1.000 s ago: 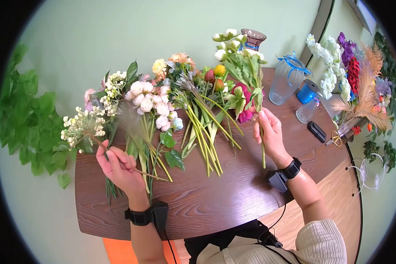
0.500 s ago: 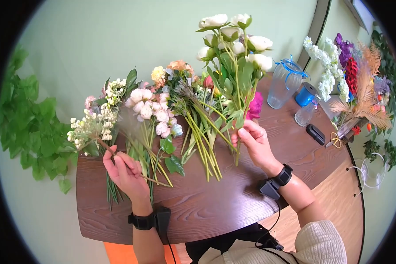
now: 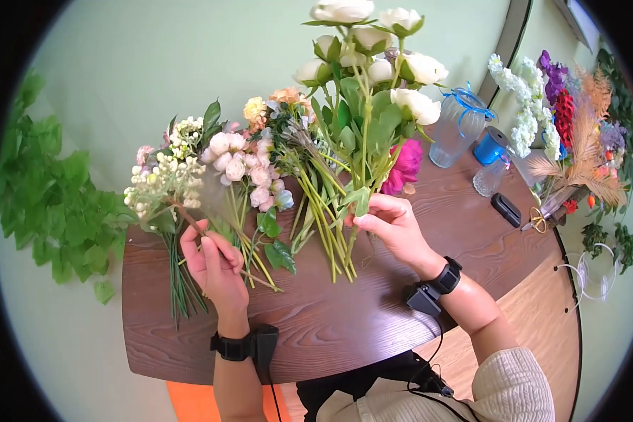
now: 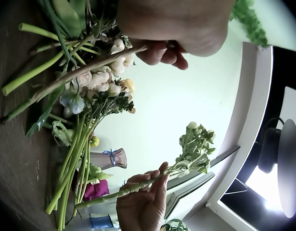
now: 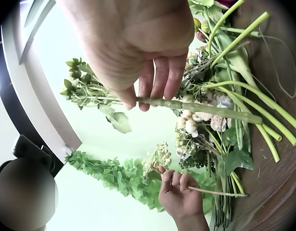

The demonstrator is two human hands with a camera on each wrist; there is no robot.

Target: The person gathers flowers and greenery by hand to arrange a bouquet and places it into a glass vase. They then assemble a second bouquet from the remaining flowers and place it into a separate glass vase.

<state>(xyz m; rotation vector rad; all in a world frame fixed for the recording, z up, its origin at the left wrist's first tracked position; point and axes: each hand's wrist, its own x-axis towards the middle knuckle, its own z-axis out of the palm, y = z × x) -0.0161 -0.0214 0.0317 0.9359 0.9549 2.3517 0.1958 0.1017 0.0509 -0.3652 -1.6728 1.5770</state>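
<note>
In the head view the left hand [image 3: 218, 271] pinches the brown stem of a white berry spray [image 3: 163, 186], whose lower end slants down to the right over the wooden table [image 3: 316, 337]. The right hand [image 3: 394, 228] grips the green stem of a tall white-flowered branch [image 3: 366, 105] held upright. In the right wrist view that green stem [image 5: 201, 109] passes between thumb and fingers of the right hand [image 5: 133, 53]. The left wrist view shows the brown stem [image 4: 85, 70] leaving the left hand [image 4: 177, 29]. Pale pink flowers [image 3: 235, 167] lie between the hands.
Green-stemmed flowers [image 3: 323, 225] spread across the table's middle. A magenta bloom [image 3: 403, 167], a glass vase [image 3: 457, 130], a blue ribbon spool [image 3: 491, 146], a small glass jar [image 3: 489, 179] and a black case [image 3: 506, 209] are on the right. Green leaves [image 3: 56, 190] hang at the left wall.
The right hand has moved left and slightly down, bringing the white-flowered branch closer to the camera. The left hand and its berry spray have shifted right.
</note>
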